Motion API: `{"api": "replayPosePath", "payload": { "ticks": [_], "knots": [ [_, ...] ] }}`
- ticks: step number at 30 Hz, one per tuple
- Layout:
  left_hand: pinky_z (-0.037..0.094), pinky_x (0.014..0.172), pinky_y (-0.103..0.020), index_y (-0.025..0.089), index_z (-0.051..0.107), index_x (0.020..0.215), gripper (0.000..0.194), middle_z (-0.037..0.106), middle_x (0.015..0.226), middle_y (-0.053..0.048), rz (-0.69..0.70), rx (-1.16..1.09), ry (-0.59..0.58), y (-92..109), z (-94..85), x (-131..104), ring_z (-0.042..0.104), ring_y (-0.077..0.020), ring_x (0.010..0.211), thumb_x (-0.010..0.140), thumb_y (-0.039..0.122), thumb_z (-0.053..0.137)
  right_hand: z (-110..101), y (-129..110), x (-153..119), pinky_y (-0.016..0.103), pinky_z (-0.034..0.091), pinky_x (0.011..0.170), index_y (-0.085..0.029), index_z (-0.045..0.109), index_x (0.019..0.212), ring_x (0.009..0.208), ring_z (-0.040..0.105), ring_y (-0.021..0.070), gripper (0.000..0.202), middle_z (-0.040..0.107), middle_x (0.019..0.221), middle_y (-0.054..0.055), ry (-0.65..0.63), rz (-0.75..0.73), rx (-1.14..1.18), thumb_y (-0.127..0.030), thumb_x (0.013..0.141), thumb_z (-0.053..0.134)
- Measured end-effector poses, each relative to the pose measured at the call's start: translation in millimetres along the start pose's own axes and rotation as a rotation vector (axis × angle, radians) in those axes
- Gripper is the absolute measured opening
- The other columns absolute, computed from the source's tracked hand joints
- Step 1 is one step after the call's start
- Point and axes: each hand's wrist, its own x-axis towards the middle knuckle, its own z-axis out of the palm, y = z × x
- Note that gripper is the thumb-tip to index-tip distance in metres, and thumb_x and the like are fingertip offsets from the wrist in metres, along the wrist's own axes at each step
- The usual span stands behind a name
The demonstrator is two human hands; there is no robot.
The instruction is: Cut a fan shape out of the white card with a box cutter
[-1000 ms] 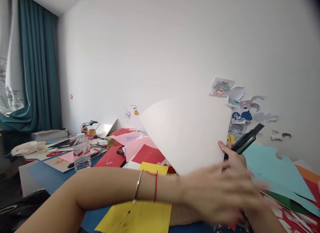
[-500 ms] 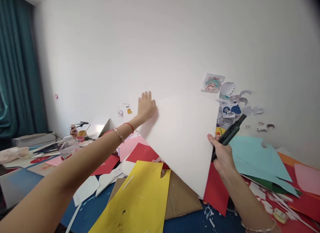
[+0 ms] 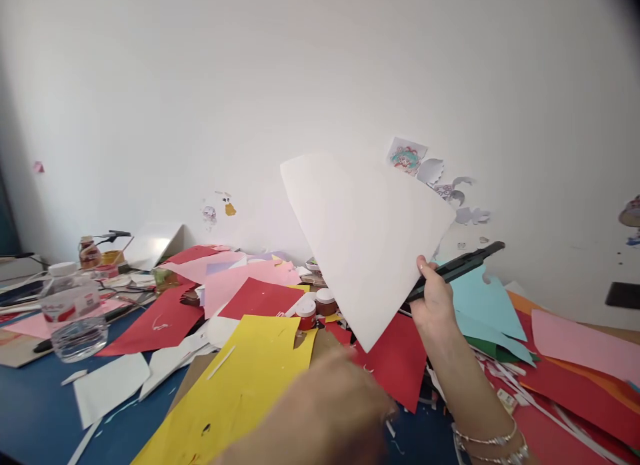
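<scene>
A large white sheet with a curved top edge is held up in front of the wall, its lower corner pointing down. My right hand grips the sheet's right side between thumb and fingers, along with a black-and-dark-green cutter-like tool that slants up to the right. Low in the middle, my left hand is smeared by motion, below the sheet and over the yellow paper; its fingers cannot be made out.
Red paper, pink paper and light blue paper cover the blue table. A clear bottle stands at left, small paint jars in the middle. Cutouts cling to the wall.
My left hand has left the sheet's upper left side and dropped to the lower middle. The white sheet has tilted, its lower corner now higher and further left. The view has turned right.
</scene>
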Motion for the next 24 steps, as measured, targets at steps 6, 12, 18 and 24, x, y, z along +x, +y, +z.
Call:
{"api": "replayPosePath", "payload": {
  "ticks": [6, 12, 18, 24],
  "knots": [
    [0.044, 0.065, -0.025, 0.024, 0.062, 0.096, 0.022, 0.067, 0.084, -0.003, -0.233, 0.140, 0.270, 6, -27.7, 18, 0.062, -0.0160, 0.073, 0.091, 0.024, 0.041, 11, 30, -48, 0.021, 0.046, 0.051, -0.023, 0.037, 0.068, 0.058, 0.049, 0.0100, 0.046, 0.045, 0.062, -0.008, -0.118, 0.002, -0.007, -0.034, 0.055, 0.079],
    [0.033, 0.051, -0.025, 0.019, 0.056, 0.076, 0.037, 0.065, 0.070, -0.006, -0.568, 0.068, 0.137, 2, -20.0, 52, 0.057, -0.0179, 0.059, 0.093, 0.043, 0.034, 6, 57, -99, 0.018, 0.036, 0.044, -0.022, 0.031, 0.068, 0.052, 0.041, 0.0069, 0.052, 0.038, 0.060, -0.010, -0.355, 0.252, 0.022, -0.036, 0.058, 0.080],
    [0.034, 0.052, -0.024, 0.022, 0.041, 0.064, 0.035, 0.049, 0.050, 0.003, -0.596, -0.093, 0.323, -21, -10.4, 40, 0.049, -0.0133, 0.047, 0.094, 0.035, 0.029, 7, 55, -107, 0.017, 0.036, 0.046, -0.022, 0.035, 0.068, 0.054, 0.042, 0.0068, 0.051, 0.041, 0.062, -0.009, -0.377, 0.190, 0.001, -0.034, 0.055, 0.082],
    [0.045, 0.083, -0.029, 0.024, 0.045, 0.112, 0.041, 0.058, 0.103, -0.005, -0.660, -0.048, 1.123, -54, -36.3, -41, 0.057, -0.0171, 0.098, 0.073, 0.011, 0.050, 10, 45, -84, 0.020, 0.044, 0.056, -0.022, 0.036, 0.068, 0.065, 0.048, 0.0096, 0.052, 0.046, 0.067, -0.007, -0.363, 0.141, 0.029, -0.032, 0.051, 0.084]
  ]
}}
